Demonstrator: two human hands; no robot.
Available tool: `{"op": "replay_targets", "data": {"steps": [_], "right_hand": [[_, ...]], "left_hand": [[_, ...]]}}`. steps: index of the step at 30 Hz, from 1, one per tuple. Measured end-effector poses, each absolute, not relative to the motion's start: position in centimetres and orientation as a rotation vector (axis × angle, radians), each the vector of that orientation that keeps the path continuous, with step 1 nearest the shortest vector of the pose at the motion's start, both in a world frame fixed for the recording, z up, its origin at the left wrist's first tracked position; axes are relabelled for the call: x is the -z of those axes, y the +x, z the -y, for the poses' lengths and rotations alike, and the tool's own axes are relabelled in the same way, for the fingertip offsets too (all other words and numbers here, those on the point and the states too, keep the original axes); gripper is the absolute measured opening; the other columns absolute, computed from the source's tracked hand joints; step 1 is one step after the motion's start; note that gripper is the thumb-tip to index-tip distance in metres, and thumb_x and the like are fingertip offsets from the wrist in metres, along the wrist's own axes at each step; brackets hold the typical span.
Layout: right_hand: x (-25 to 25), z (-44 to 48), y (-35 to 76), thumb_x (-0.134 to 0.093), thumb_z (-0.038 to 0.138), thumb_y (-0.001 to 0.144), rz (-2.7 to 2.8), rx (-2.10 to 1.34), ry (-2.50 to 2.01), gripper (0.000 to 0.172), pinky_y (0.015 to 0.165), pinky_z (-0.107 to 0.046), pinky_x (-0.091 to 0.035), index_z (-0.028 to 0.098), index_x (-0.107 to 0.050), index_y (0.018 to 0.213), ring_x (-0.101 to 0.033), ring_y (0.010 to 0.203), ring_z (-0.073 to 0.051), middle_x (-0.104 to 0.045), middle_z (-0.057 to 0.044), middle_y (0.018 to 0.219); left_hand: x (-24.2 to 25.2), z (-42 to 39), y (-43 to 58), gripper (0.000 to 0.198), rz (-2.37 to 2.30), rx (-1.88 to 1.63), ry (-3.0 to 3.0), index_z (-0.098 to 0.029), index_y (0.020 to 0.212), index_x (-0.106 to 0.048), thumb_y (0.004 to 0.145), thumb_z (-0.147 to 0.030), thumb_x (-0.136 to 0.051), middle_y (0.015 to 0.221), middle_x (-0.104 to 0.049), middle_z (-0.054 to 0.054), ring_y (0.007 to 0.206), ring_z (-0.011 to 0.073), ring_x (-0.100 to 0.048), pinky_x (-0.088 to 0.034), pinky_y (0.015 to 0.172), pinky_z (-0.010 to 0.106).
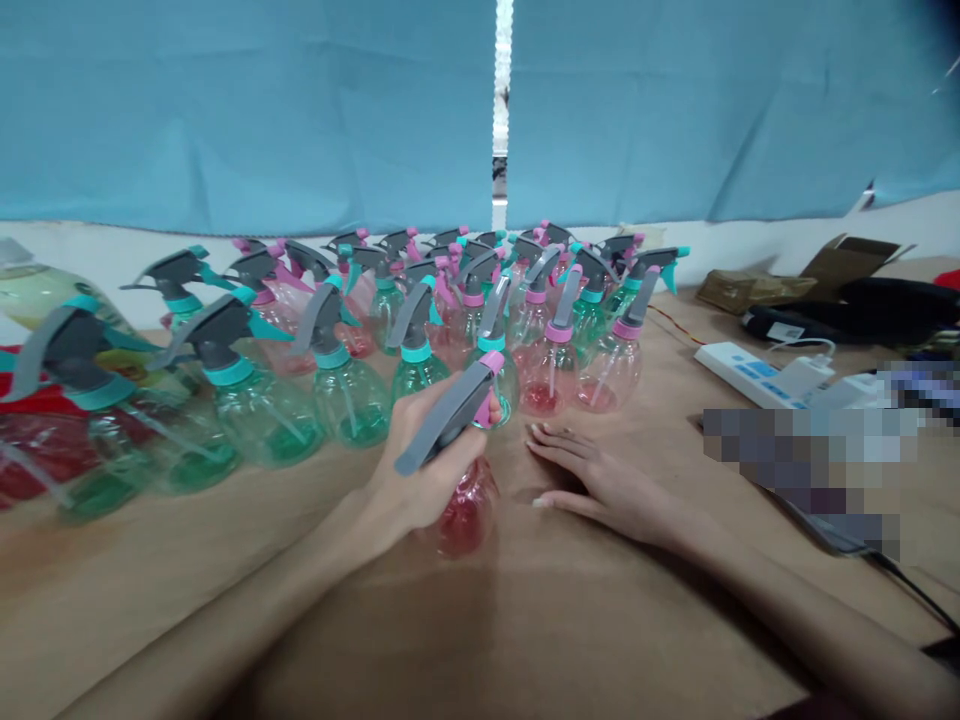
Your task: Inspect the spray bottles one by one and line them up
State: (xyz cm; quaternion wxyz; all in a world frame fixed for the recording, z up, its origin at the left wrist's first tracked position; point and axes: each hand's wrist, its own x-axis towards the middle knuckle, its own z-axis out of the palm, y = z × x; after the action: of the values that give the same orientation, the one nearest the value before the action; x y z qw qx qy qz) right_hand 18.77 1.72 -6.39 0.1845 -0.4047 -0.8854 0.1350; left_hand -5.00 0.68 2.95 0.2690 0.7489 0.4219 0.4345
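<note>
Here, pink spray bottle (463, 518), in left hand (429, 476)

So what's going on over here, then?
A person's left hand is wrapped around a pink spray bottle below its grey lever. The right hand is open beside it, holding nothing. More spray bottles, green and pink, stand crowded behind and to the left on the table. A power strip lies off to the right.

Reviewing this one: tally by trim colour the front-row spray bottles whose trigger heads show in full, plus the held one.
Teal-trimmed row bottles: 5
Pink-trimmed row bottles: 2
Pink-trimmed held bottle, in the left hand: 1
Total: 8
</note>
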Motion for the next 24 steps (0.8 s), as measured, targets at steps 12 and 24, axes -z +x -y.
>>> {"op": "replay_targets", "data": {"steps": [12, 24], "right_hand": [[6.08, -1.70, 18.89, -0.050, 0.061, 0.086, 2.538, -0.384, -1.139, 0.073, 0.114, -0.049, -0.028, 0.020, -0.036, 0.145, -0.029, 0.140, -0.027, -0.034, -0.009, 0.150], [6.11, -1.58, 18.85, -0.050, 0.063, 0.084, 2.549, -0.340, -1.139, 0.076, 0.113, -0.049, -0.030, 0.018, -0.036, 0.144, -0.029, 0.140, -0.027, -0.035, -0.010, 0.150]], "left_hand": [[-3.10, -0.53, -5.16, 0.007, -1.110, -1.259, 2.120, -0.023, 0.063, -0.048, 0.069, -0.019, -0.048, 0.061, -0.046, -0.004, 0.055, 0.0137, -0.042, -0.034, 0.052, 0.027], [-2.72, -0.39, -4.65, 0.008, -1.197, -1.261, 2.048, -0.023, 0.076, -0.053, 0.071, -0.022, -0.047, 0.063, -0.050, -0.004, 0.055, 0.0139, -0.047, -0.036, 0.053, 0.026]]}}
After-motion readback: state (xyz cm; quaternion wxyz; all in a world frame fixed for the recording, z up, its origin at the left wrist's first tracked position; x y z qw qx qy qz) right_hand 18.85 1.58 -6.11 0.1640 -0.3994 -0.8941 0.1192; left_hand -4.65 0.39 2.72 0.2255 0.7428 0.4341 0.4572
